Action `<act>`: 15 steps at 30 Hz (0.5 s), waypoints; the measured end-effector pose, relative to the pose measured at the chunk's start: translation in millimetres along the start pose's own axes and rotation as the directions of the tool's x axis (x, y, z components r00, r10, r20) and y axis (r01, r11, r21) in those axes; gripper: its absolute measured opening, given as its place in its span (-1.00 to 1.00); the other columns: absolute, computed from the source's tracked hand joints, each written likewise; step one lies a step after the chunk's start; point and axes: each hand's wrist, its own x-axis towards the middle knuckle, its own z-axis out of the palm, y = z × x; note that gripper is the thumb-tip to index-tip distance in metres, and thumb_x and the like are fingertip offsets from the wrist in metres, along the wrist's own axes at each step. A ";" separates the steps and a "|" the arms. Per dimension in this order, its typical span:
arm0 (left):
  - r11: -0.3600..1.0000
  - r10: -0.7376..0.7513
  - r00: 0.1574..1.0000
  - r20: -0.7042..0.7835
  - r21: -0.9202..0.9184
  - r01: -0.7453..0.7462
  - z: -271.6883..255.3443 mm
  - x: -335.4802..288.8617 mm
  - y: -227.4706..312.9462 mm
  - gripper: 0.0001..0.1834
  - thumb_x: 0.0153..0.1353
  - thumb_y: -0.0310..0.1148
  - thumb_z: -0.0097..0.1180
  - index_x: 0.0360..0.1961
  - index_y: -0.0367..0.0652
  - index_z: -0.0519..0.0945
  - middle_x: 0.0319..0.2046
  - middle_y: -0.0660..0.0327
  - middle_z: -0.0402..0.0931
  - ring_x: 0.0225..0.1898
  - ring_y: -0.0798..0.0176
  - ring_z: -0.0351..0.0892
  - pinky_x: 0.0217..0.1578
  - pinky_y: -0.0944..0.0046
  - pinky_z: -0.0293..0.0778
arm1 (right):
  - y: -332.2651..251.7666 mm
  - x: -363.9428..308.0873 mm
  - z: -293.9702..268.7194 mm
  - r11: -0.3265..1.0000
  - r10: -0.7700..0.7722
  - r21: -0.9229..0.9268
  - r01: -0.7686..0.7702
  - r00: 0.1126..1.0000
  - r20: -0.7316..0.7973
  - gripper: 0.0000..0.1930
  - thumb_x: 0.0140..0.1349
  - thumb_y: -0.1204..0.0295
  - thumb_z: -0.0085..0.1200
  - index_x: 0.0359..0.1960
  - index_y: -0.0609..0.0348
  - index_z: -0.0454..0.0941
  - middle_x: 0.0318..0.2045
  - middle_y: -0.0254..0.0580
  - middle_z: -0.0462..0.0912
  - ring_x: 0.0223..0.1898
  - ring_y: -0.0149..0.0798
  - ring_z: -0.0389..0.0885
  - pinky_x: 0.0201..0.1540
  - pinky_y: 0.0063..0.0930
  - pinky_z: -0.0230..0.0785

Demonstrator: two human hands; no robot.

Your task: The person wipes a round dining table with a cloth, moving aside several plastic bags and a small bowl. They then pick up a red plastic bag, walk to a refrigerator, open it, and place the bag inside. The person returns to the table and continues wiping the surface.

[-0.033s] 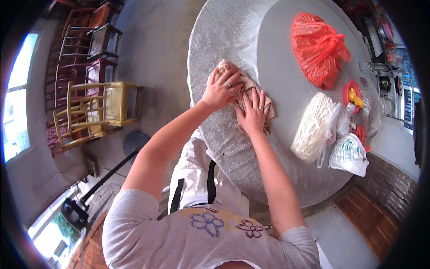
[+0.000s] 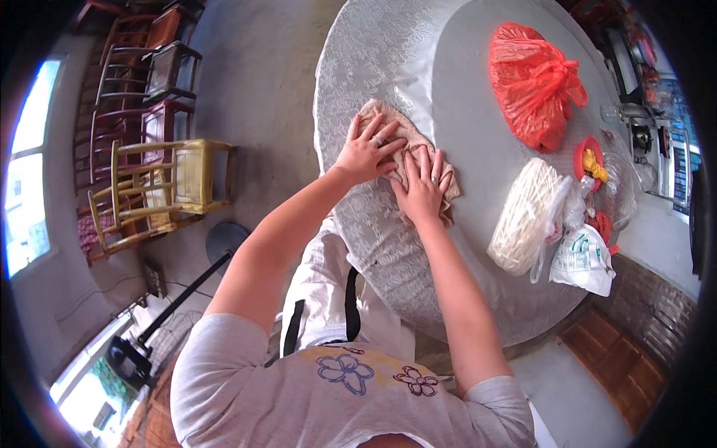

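My left hand (image 2: 364,155) lies flat with fingers spread on a crumpled beige cloth (image 2: 412,133), near the left edge of a round table (image 2: 467,89). Beside it, to the right and a little nearer to me, my right hand (image 2: 422,193) presses flat on the same cloth, its fingers stretched out. Both palms rest on top and neither hand grasps the cloth. Rings show on both hands. A silvery patterned tablecloth (image 2: 351,82) covers the table, partly under a smooth, clear-looking sheet.
A knotted red plastic bag (image 2: 530,89) stands far right on the table. Nearer are a pale wrapped bundle (image 2: 523,216), a red bowl (image 2: 579,160) with something yellow, and a white plastic bag (image 2: 586,261). Wooden chairs (image 2: 194,175) and a black pedestal fan (image 2: 131,358) stand at left.
The view has shifted very slightly. My left fingers look a little more spread on the cloth; both hands stay in nearly the same place.
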 end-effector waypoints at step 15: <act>0.979 0.151 0.988 -0.004 -0.137 -0.150 -9.4 -20.0 9.6 -0.49 0.11 -0.16 0.22 0.15 0.19 0.52 0.23 0.21 0.33 0.25 -0.01 0.29 0.04 -0.04 0.32 | -10.4 -37.2 -22.4 0.976 0.092 0.214 -0.047 0.974 -0.207 -0.48 0.09 0.44 0.09 0.18 -0.02 0.52 0.26 -0.17 0.36 0.27 0.04 0.30 0.37 0.10 0.04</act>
